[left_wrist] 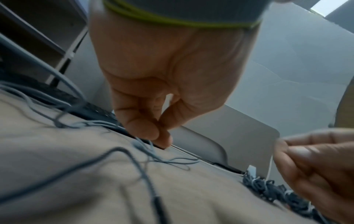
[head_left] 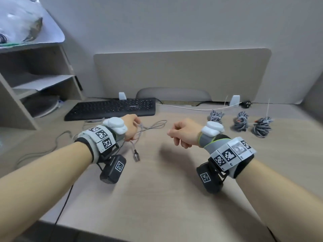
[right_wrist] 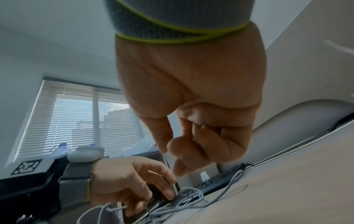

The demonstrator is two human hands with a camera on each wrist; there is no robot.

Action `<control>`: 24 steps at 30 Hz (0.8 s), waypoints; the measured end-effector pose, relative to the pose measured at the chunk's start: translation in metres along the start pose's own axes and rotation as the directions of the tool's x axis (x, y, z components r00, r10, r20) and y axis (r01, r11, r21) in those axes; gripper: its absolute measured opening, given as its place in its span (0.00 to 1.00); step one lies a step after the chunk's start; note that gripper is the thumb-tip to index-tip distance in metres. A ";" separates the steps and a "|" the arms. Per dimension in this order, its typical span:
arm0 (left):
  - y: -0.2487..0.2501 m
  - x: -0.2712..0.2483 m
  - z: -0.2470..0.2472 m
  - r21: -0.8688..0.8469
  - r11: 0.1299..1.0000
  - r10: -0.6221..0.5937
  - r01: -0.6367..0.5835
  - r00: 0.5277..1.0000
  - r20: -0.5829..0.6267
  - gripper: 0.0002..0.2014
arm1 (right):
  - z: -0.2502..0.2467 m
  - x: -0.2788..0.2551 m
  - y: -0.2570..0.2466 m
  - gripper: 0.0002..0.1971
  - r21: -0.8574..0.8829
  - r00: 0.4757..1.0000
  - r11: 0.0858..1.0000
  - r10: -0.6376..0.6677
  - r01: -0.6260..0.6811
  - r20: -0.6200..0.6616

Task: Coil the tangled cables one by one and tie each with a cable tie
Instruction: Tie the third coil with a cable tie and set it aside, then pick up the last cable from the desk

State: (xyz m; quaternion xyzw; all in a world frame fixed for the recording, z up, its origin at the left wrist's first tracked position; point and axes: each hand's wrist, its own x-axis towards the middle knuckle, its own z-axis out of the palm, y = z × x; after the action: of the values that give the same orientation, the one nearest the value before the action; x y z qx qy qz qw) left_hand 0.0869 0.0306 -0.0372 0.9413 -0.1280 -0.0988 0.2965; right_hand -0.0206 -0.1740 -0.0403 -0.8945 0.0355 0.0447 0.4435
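Hands first: the left hand (head_left: 131, 125) is raised over the desk (head_left: 157, 180) with its forearm reaching in from the lower left, fingers curled round loops of a loose grey cable (head_left: 150, 127). From the right wrist view the left fingers (right_wrist: 153, 181) sit among the strands. The right hand (head_left: 183, 132) hovers a little to the right, apart from the left, bent inward at the wrist; its fingers are curled, and the wrist views show thumb and forefinger pinching a thin white cable tie (right_wrist: 165, 157).

Between the two forearms the desk lies bare toward the near edge. A black keyboard (head_left: 111, 108) sits behind the left hand, near a low partition (head_left: 183, 72) along the back edge, and a shelf unit (head_left: 35, 84) stands at the far left.

One end of the cable hangs from the left hand, ending in a plug (head_left: 136, 156) just above the desk; the rest trails off to the left across the surface. Three coiled bundles (head_left: 240, 121) lie in a row at the right rear, each bound with a tie whose white tail sticks up.
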 end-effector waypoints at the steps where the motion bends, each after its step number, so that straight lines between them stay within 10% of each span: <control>1: -0.007 -0.001 -0.001 0.042 0.999 -0.006 0.006 1.000 0.001 0.24 | 0.006 0.003 -0.004 0.08 -0.031 1.000 0.999 -0.007 0.008 0.023; 9: -0.043 -0.011 0.006 0.351 0.936 -0.008 -0.020 0.997 0.079 0.29 | 0.050 0.029 -0.034 0.11 -0.296 0.982 0.953 -0.006 0.062 0.186; 24: -0.023 -0.020 0.004 -0.343 0.915 0.219 -0.212 0.975 -0.018 0.12 | 0.054 0.035 -0.038 0.07 -0.279 0.986 0.956 -0.044 0.088 0.161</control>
State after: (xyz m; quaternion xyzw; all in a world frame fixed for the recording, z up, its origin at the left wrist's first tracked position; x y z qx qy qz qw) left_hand 0.0712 0.0524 -0.0518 0.8544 -0.2149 -0.0963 0.4633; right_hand 0.0150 -0.1093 -0.0469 -0.9437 -0.0355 0.1029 0.3124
